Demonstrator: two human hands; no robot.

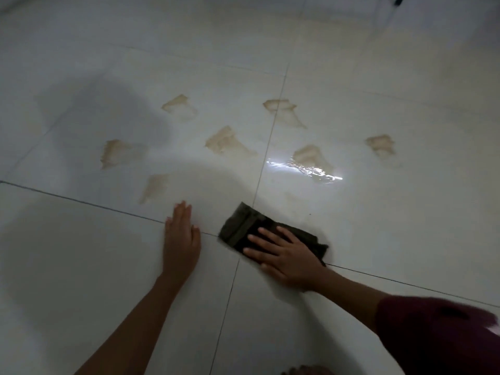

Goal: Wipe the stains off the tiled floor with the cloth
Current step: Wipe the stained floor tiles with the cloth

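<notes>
With the right hand pressing flat, fingers spread, on the dark cloth near the tile joint and the left hand flat on the floor, the wet-looking stains farther off could smear, or the bracing palm slip.

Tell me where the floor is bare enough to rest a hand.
Bare tile lies near the camera, below the left hand, and right of the cloth under the right hand. Beyond both hands, brown stains crowd the floor.
</notes>
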